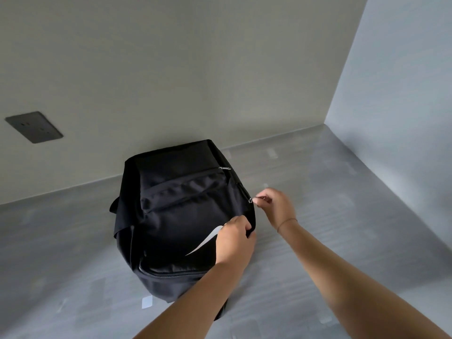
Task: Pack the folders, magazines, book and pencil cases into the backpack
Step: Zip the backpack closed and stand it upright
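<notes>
A black backpack point(178, 216) with a white swoosh mark lies on its back on the grey surface, its top toward the wall. My left hand point(236, 241) grips the fabric at the bag's right edge. Just above it, my right hand point(274, 206) pinches the metal zipper pull point(250, 200) of the main compartment on the bag's right side. A second zipper pull point(224, 168) lies higher up on the front pocket. No folders, magazines, book or pencil cases show in the head view.
The grey surface point(330, 192) meets a pale wall behind the bag and a second wall on the right, forming a corner. A dark wall socket point(34, 127) sits at the left. A small white label point(146, 302) lies by the bag's near end.
</notes>
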A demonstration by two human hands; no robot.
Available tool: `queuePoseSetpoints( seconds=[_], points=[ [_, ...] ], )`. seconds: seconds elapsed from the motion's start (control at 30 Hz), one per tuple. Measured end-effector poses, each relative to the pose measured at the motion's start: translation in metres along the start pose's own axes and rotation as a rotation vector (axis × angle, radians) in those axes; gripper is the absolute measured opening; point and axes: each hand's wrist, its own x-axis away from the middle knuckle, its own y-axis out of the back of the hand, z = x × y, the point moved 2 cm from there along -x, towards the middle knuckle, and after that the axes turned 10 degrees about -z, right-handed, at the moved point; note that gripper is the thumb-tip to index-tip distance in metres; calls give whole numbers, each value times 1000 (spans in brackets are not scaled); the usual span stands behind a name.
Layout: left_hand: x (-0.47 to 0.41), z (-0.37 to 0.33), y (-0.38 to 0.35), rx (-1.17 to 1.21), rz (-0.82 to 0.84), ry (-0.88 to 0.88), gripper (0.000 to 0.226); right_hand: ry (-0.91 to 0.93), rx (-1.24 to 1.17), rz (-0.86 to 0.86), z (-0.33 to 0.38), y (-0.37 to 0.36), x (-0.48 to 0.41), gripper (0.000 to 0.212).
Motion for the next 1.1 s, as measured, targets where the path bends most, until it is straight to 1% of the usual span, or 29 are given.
queuePoseSetpoints(
  seconds=[0.1,0.3,0.57,0.67,0.73,0.8,0.87,0.9,0.93,0.97,1.0,1.07,1.1],
  points=[
    [-1,4,-2,12,-7,10,6,-38,-28,3,5,-8,-25,10],
    [0,7,-4,36,-16,11,7,-37,-9,-29,8,-25,-59,12],
    [-2,9,-7,42,41,38,8,-57,43,-28,9,-34,-61,14],
    [-2,9,-2,62,93,42,14,-85,12,-13,10,-36,-59,16],
    [-3,13,6,110,103,44,21,-122,-61,-2,11,-37,-55,23],
    [-4,27,22,123,37,49,24,-199,-147,17,9,-38,-48,40],
    [-7,52,45,36,-120,42,24,-289,-210,46,5,-39,-39,58],
    [-8,69,57,-29,-227,55,25,-326,-210,71,1,-41,-34,62],
    [-9,86,70,-94,-331,103,27,-352,-196,105,-1,-42,-27,64],
    [-10,104,83,-149,-409,193,33,-379,-193,143,-5,-44,-20,63],
    [-9,121,94,-180,-451,308,40,-402,-202,178,-6,-45,-12,58],
    [-6,148,110,-178,-438,528,54,-428,-258,240,-7,-52,4,48],
    [-2,157,114,-174,-403,596,60,-419,-273,263,-6,-54,12,44]
  ],
)
